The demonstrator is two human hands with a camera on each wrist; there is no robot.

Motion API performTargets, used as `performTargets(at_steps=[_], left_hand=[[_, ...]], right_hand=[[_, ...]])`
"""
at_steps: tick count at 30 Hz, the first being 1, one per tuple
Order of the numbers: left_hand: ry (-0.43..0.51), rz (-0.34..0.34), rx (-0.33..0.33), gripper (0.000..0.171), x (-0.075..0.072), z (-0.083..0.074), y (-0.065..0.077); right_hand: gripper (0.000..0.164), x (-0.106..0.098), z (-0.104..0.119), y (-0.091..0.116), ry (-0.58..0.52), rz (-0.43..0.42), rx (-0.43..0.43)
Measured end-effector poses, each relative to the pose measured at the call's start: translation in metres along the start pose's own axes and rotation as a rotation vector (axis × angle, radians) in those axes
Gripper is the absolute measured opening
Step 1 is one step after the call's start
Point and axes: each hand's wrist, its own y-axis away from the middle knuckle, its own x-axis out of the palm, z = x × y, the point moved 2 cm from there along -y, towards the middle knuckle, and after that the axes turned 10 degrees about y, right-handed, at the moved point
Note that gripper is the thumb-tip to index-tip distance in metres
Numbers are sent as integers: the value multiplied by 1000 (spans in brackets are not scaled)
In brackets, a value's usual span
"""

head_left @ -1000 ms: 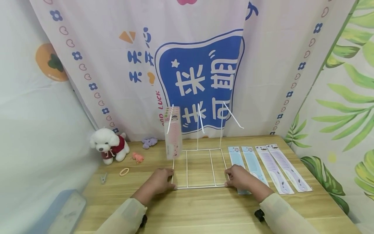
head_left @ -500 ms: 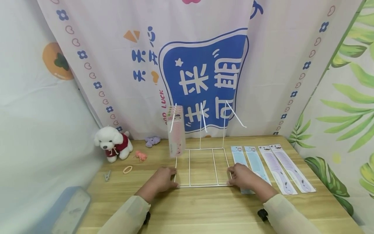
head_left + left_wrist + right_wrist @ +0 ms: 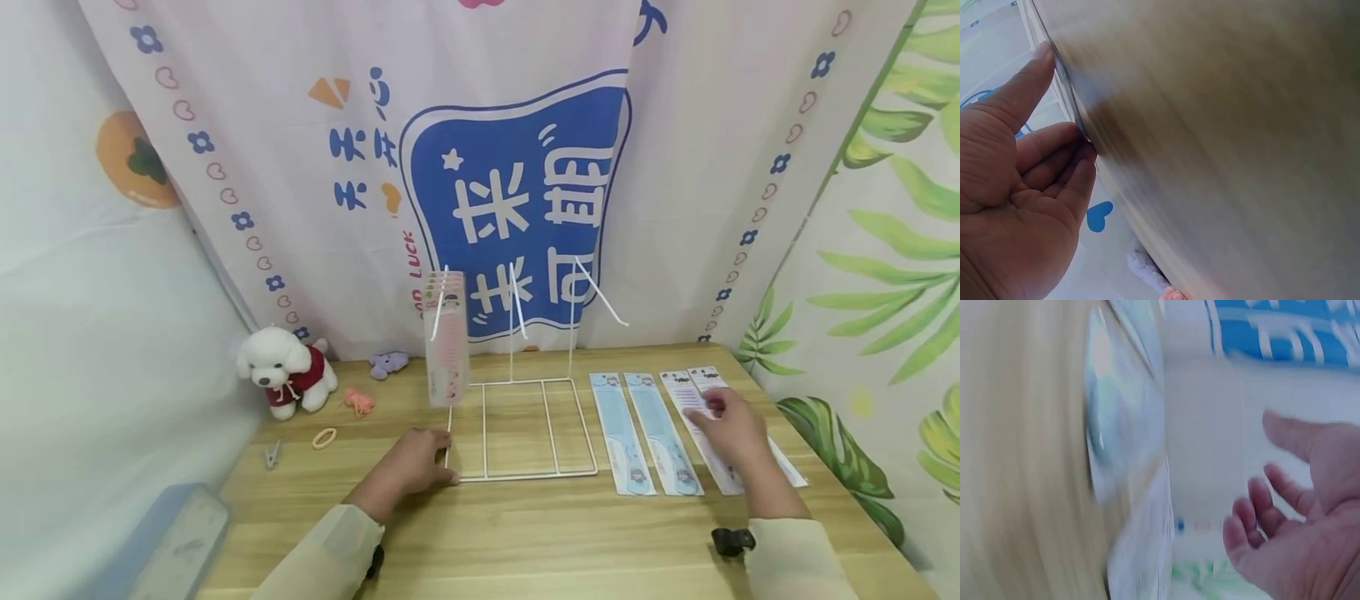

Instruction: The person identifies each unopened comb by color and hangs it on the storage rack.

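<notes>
A white wire display rack (image 3: 517, 478) stands on the table with three hooks rising at its back. Several packaged pink combs (image 3: 447, 350) hang from its left hook. At the base's front left corner, my left hand (image 3: 415, 461) grips the wire between thumb and fingers; the left wrist view shows this hand (image 3: 1029, 169) at the thin edge. My right hand (image 3: 731, 429) hovers over two packaged purple combs (image 3: 681, 392), partly covering them, with its fingers loosely bent and nothing held. In the right wrist view, the hand (image 3: 1297, 512) is apart from the packs. Two packaged blue combs (image 3: 621, 433) lie beside the rack.
On the left of the table (image 3: 525, 542) are a white toy dog (image 3: 288, 371), a purple toy (image 3: 387, 364), an orange toy (image 3: 358, 402), a hair tie (image 3: 324, 438) and a grey clip (image 3: 272, 454). A printed curtain (image 3: 675, 208) hangs behind.
My right hand has let go of the rack's right front corner and moved right, over the purple combs. My left hand stays at the left corner.
</notes>
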Motion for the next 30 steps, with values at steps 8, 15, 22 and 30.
performTargets(at_steps=[8, 15, 22, 30], left_hand=[[-9, -10, 28, 69, -2, 1, 2], [-4, -10, 26, 69, -2, 0, 1], [-13, 5, 25, 69, 0, 1, 0], [-3, 5, 18, 69, 0, 1, 1]], right_hand=[[66, -19, -54, -4, 83, 11, 186], [71, -18, -69, -2, 182, 109, 268], [70, -15, -75, -2, 256, 173, 304], [66, -16, -77, -2, 308, 207, 292]])
